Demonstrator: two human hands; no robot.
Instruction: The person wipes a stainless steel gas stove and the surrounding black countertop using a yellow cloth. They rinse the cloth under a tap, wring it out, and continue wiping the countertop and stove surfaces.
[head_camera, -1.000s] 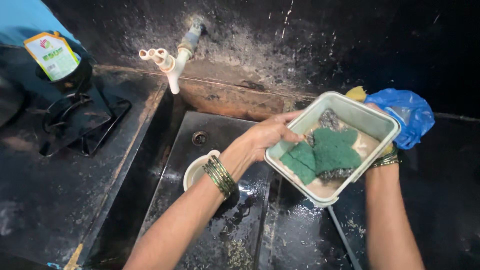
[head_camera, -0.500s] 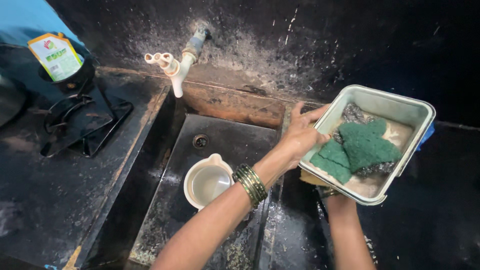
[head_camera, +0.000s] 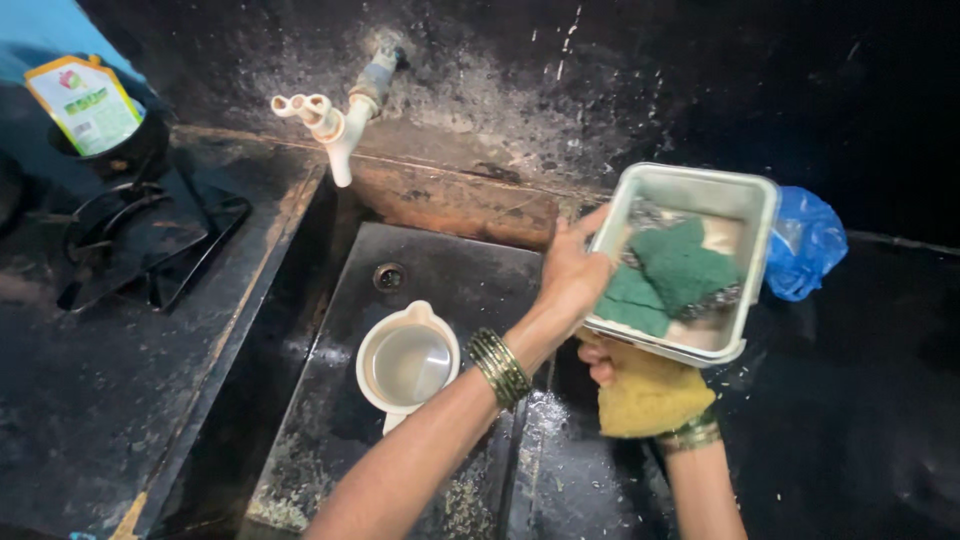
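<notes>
Left hand (head_camera: 572, 272) gripping grey tray (head_camera: 735, 195) of green scouring pads (head_camera: 672, 275), right hand (head_camera: 612, 362) holding yellow sponge (head_camera: 650, 395) beneath

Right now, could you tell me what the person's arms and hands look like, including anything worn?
Both forearms are bare, with no sleeves or gloves. The left hand has a stack of dark green and gold bangles at its wrist. The right hand wears similar bangles at the wrist.

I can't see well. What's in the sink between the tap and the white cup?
Only the round drain on the bare sink floor, seen in the head view, between tap and cup.
</notes>
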